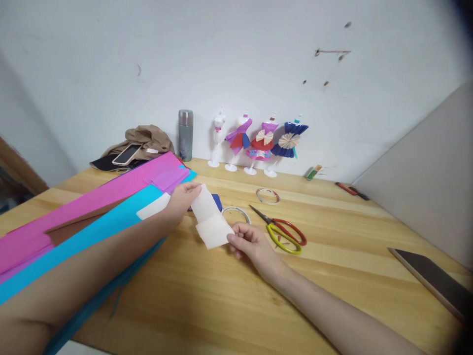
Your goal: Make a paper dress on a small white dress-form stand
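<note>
A folded strip of pale white paper [209,222] is held between both hands above the wooden table [229,296]. My left hand [182,199] pinches its upper end, resting over the long cyan paper sheet [84,236]. My right hand [251,245] pinches its lower corner near the table surface. A roll of clear tape [236,213] lies just behind the strip. Red and yellow scissors [283,230] lie shut to the right of my right hand.
Long pink paper sheets [92,202] lie at the left beside the cyan one. At the back stand several small mannequins with paper dresses [258,143], a grey flask [185,128], a phone on brown cloth [127,154], another tape ring [268,195]. A tablet [436,281] lies at right.
</note>
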Demonstrator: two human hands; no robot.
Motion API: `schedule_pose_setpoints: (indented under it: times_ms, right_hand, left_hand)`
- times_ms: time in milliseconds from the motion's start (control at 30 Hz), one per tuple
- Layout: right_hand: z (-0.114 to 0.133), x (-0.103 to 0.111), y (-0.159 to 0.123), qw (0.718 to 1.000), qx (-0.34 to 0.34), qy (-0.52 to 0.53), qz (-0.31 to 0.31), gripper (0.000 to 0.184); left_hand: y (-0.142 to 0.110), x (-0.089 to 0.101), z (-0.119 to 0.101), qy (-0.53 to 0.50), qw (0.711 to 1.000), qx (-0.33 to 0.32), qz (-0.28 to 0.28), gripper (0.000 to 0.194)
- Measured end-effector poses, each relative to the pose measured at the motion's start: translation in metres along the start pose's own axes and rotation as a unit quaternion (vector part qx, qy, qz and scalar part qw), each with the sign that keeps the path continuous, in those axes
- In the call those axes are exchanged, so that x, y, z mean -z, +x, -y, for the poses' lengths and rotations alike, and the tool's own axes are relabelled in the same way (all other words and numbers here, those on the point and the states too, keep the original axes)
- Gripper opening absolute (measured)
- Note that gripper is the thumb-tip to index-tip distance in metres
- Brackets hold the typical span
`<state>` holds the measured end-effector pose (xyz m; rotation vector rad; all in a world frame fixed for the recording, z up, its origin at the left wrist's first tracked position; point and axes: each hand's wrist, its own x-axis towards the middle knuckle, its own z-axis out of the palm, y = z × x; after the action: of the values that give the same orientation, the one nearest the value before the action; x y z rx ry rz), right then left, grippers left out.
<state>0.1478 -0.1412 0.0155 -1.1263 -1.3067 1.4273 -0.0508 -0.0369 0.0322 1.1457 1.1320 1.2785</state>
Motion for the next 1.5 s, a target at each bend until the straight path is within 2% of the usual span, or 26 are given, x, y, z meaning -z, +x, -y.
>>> schedule_pose_setpoints:
  times_ms: [100, 167, 200, 300, 433, 500, 567, 633, 733, 767, 833, 900, 967, 1067, 1133, 1200, 1333, 1433, 1500]
  right_hand:
    - [0.000, 0.002, 0.001, 0.999, -0.015, 0.045, -0.016, 0.051]
    - [0.002, 0.003, 0.002, 0.997, -0.019, 0.076, -0.020, 0.050]
    - [0.003, 0.004, 0.002, 0.996, -0.016, 0.089, -0.021, 0.049]
    - [0.007, 0.006, 0.003, 0.992, 0.016, 0.118, -0.035, 0.046]
    - [0.012, 0.010, 0.002, 0.982, 0.099, 0.142, -0.080, 0.044]
    - [0.013, 0.011, 0.001, 0.979, 0.128, 0.130, -0.086, 0.045]
    - [0.013, 0.011, 0.001, 0.982, 0.137, 0.112, -0.072, 0.046]
    - [0.012, 0.010, 0.000, 0.985, 0.133, 0.096, -0.058, 0.045]
    - [0.010, 0.010, 0.000, 0.987, 0.129, 0.080, -0.058, 0.046]
    - [0.009, 0.011, 0.001, 0.986, 0.133, 0.072, -0.066, 0.045]
    - [0.007, 0.016, 0.003, 0.983, 0.155, 0.027, -0.090, 0.042]
    - [0.004, 0.024, 0.008, 0.972, 0.190, -0.095, -0.099, 0.035]
    - [0.000, 0.031, 0.013, 0.932, 0.233, -0.269, -0.068, 0.024]
    - [-0.008, 0.036, 0.018, 0.827, 0.284, -0.486, -0.005, 0.012]
    - [-0.012, 0.037, 0.020, 0.766, 0.291, -0.572, 0.007, 0.013]
    - [-0.013, 0.037, 0.020, 0.736, 0.278, -0.617, 0.005, 0.017]
    - [-0.006, 0.036, 0.018, 0.746, 0.210, -0.632, -0.020, 0.014]
    - [0.001, 0.035, 0.018, 0.757, 0.152, -0.633, -0.050, 0.010]
    - [0.004, 0.033, 0.017, 0.766, 0.142, -0.626, -0.046, 0.010]
  left_hand:
    - [0.001, -0.001, -0.002, 0.095, 0.991, -0.073, -0.057, 0.025]
    - [0.000, -0.001, -0.006, 0.148, 0.981, -0.110, -0.050, 0.017]
    - [-0.002, -0.002, -0.008, 0.163, 0.980, -0.113, -0.019, 0.013]
    - [-0.014, -0.006, -0.011, 0.170, 0.975, -0.084, 0.118, 0.039]
    - [-0.035, -0.015, -0.009, 0.154, 0.951, -0.060, 0.259, 0.050]
    - [-0.044, -0.017, -0.009, 0.161, 0.938, -0.074, 0.299, 0.072]
    - [-0.049, -0.019, -0.010, 0.185, 0.929, -0.100, 0.304, 0.084]
    - [-0.051, -0.019, -0.012, 0.207, 0.925, -0.118, 0.295, 0.070]
    - [-0.048, -0.019, -0.013, 0.203, 0.935, -0.109, 0.271, 0.021]
    - [-0.045, -0.019, -0.013, 0.184, 0.946, -0.097, 0.248, 0.012]
    - [-0.037, -0.018, -0.010, 0.110, 0.977, -0.072, 0.169, 0.012]
    - [-0.027, -0.016, -0.008, 0.001, 0.996, -0.049, 0.078, 0.020]
    - [-0.018, -0.014, -0.005, -0.101, 0.994, -0.024, 0.019, 0.028]
    - [-0.009, -0.011, 0.000, -0.176, 0.984, 0.027, -0.009, 0.027]
    - [-0.007, -0.012, 0.003, -0.180, 0.982, 0.058, -0.017, 0.021]
    - [-0.008, -0.014, 0.004, -0.170, 0.982, 0.072, -0.029, 0.016]
    - [-0.009, -0.017, 0.003, -0.165, 0.983, 0.051, -0.066, 0.010]
    - [-0.005, -0.017, 0.001, -0.160, 0.980, -0.005, -0.114, 0.006]
    - [-0.001, -0.015, -0.001, -0.144, 0.978, -0.049, -0.142, 0.006]
